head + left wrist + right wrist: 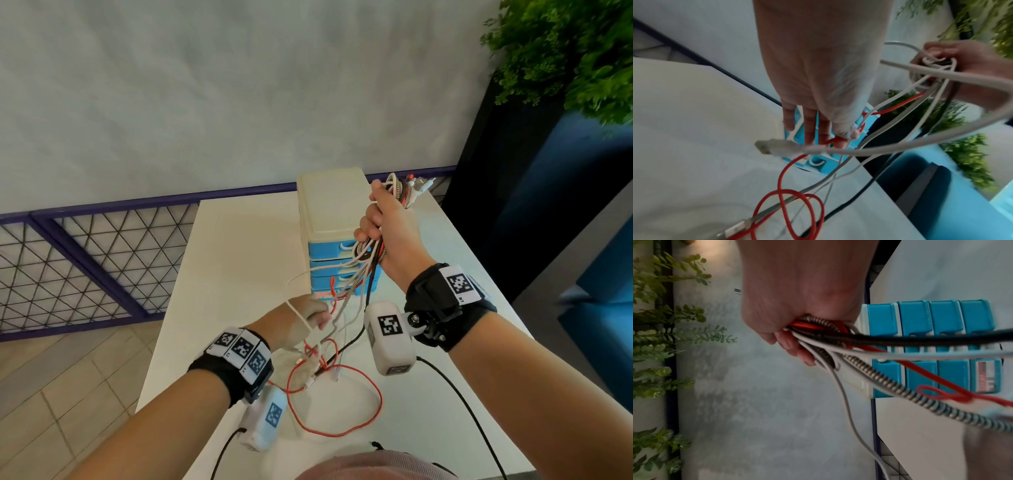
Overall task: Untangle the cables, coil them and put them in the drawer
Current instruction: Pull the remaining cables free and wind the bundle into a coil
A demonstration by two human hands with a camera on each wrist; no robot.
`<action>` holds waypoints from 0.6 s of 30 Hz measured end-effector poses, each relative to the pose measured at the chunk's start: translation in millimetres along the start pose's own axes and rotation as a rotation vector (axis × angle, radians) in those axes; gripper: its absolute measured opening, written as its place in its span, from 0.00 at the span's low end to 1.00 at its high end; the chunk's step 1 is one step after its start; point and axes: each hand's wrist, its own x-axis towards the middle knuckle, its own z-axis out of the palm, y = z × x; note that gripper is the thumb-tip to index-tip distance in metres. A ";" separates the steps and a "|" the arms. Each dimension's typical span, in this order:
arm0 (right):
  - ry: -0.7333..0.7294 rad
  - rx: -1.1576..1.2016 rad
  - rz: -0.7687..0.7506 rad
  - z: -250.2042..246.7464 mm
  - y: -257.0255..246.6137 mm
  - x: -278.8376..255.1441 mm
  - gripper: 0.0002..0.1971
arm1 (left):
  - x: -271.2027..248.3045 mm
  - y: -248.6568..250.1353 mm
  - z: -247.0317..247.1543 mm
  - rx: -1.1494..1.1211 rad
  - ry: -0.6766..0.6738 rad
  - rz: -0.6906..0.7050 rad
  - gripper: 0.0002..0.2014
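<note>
My right hand (370,226) is raised in front of the drawer unit (329,202) and grips a tangled cable bundle (400,192) in its fist. The right wrist view shows that fist (797,344) closed round white, black, red and spiral-wrapped cables (818,327). The strands hang down to my left hand (322,320), lower and nearer. Its thumb and forefinger (842,139) pinch the red cable (830,140); the other fingers are straight. A white USB plug (764,147) crosses below the fingers. Red cable loops (342,394) lie knotted on the white table (239,257).
The cream unit's blue drawers (914,318) are all closed. A green plant (565,51) and a dark blue planter (513,205) stand right of the table. A purple mesh railing (85,257) runs behind left. Black camera leads (462,404) trail over the table's near edge.
</note>
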 end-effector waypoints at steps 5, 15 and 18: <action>0.042 0.030 -0.042 -6.5 -9.8 5.9 0.12 | -14.5 -28.2 -3.8 0.049 0.006 -0.120 0.13; 0.207 0.014 -0.168 -19.0 -16.1 17.4 0.15 | -25.9 -42.9 -6.2 -0.024 0.191 -0.119 0.13; 0.224 -0.005 -0.166 -20.3 -16.1 15.4 0.13 | -28.9 -39.5 -4.1 -0.199 0.207 -0.096 0.16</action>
